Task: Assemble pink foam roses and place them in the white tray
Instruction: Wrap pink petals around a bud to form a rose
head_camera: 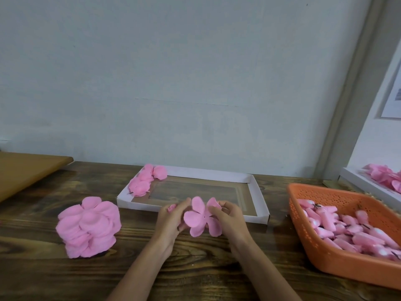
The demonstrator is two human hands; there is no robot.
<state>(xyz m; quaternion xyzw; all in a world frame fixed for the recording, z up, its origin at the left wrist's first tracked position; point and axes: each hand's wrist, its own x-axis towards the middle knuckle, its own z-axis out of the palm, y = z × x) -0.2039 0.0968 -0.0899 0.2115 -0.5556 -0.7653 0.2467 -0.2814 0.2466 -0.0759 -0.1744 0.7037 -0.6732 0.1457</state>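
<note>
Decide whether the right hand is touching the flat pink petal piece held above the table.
Touching. The head view shows the right hand with its fingers curled round the right-side lobes of the petal piece, with no gap between them.

Light soft, diffuse, medium-bright, no glare spots. Wall (195, 72) evenly lit, no hard shadow edges. Only faint soft shadow on wooden table (43, 268) under petal stack (89, 227). Pink foam oversaturated, surface detail flat. Left hand (171, 222), right hand (230, 220) and petal piece (198, 216) between them slightly soft; rose bud (173, 207) in left fingers smeared. Wide-angle bend: door frame (351, 94) leans, orange basket (325, 257) stretched at right edge. Whole frame mildly soft.
</note>
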